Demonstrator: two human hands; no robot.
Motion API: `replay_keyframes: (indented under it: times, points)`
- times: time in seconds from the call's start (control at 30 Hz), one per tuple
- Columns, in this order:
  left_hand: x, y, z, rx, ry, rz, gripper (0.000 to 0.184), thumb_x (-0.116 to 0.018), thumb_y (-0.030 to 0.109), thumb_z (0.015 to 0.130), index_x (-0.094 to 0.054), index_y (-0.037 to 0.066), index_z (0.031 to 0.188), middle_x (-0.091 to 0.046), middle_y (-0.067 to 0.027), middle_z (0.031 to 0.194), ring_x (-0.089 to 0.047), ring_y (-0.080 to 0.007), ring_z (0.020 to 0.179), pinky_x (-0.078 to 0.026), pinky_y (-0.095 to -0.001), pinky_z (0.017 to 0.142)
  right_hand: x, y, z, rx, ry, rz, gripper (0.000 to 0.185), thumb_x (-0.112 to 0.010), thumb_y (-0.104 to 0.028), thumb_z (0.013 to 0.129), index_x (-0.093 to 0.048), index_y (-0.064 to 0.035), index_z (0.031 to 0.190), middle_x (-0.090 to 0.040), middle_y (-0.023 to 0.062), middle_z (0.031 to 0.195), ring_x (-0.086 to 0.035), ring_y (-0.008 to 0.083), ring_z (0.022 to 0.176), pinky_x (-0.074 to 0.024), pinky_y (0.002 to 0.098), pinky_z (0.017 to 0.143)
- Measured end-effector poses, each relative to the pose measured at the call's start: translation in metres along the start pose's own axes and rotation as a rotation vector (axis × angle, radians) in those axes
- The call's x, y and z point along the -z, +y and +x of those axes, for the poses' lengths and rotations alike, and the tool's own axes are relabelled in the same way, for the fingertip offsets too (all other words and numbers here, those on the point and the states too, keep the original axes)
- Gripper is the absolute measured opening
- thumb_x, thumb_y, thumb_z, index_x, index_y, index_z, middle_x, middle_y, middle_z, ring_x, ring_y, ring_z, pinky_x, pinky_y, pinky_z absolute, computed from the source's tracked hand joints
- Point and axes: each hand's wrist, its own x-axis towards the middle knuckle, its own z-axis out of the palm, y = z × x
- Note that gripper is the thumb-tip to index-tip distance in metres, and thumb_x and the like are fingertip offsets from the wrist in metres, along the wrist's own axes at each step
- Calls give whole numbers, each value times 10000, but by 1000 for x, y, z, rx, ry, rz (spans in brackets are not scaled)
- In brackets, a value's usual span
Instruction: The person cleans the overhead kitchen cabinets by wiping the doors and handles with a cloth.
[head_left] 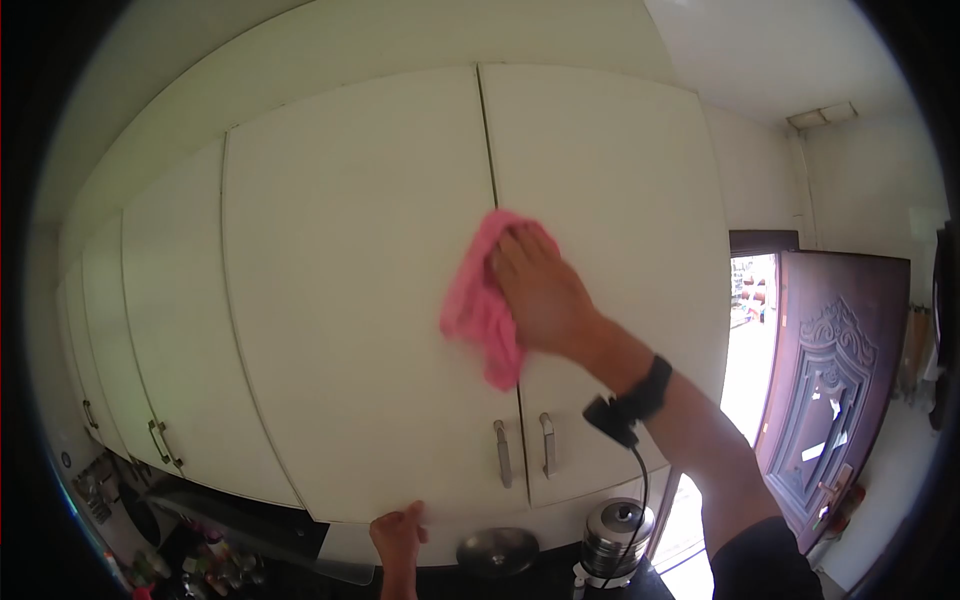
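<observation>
My right hand (545, 290) presses a crumpled pink cloth (472, 300) against the white cabinet doors, over the gap between the left door (350, 280) and the right door (620, 200). Its fingers lie over the cloth, and part of the cloth hangs below the hand. Lower down, my left hand (397, 537) is raised near the bottom edge of the left door. Its fingers are curled in with the thumb up, and I see nothing in them. Two metal handles (503, 453) sit beneath the cloth, one on each door.
A steel pot or cooker (618, 530) and a metal bowl (497, 552) stand under the cabinets. A range hood (230, 515) and several bottles (225, 565) are at lower left. On the right, a carved dark door (835, 370) stands ajar. A cable hangs from my right wristband (640, 395).
</observation>
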Motion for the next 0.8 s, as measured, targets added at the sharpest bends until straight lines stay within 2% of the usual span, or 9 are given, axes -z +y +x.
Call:
replay_keyframes:
  times: [0.2,0.3,0.4,0.5,0.7,0.8]
  points:
    - [-2,-3,3,34,3,-37,461,-714,265,831,-613,-31,492,-553,-93,432,-564,-174,428,-483,-329,515,-11,59,88,-28,69,-154,610,-576,-245,855,-488,114,1341,-452,280,1393,-404,423,1350,-299,460,1166]
    - [2,17,-8,-93,11,98,452,-720,249,826,-615,-32,488,-558,-99,434,-570,-178,425,-487,-333,515,-19,80,120,-68,43,-212,623,-549,-232,868,-448,115,1375,-434,278,1416,-375,416,1375,-286,454,1173]
    - [2,12,-6,-65,-30,20,469,-716,228,854,-576,-29,488,-538,-78,433,-542,-148,422,-458,-327,472,-4,89,152,-163,-99,-201,636,-532,-233,884,-404,116,1401,-407,284,1446,-342,413,1405,-270,454,1185]
    - [0,1,-3,-68,-11,72,571,-678,438,882,-594,38,482,-577,-89,470,-534,-245,433,-490,-372,564,-14,101,171,-195,-13,-197,630,-520,-249,900,-394,113,1400,-393,290,1462,-334,414,1416,-265,454,1191]
    - [2,3,-5,-144,-24,125,571,-654,418,894,-588,31,480,-567,-83,472,-527,-207,445,-478,-371,558,-13,106,193,-259,30,-116,618,-542,-257,894,-424,107,1380,-396,289,1465,-335,412,1418,-267,443,1194]
    - [0,3,-7,-123,0,133,578,-638,406,908,-575,38,467,-564,-83,469,-522,-203,439,-481,-370,562,-2,95,173,-194,-78,-110,605,-573,-239,871,-459,104,1356,-423,287,1439,-364,407,1393,-284,436,1183]
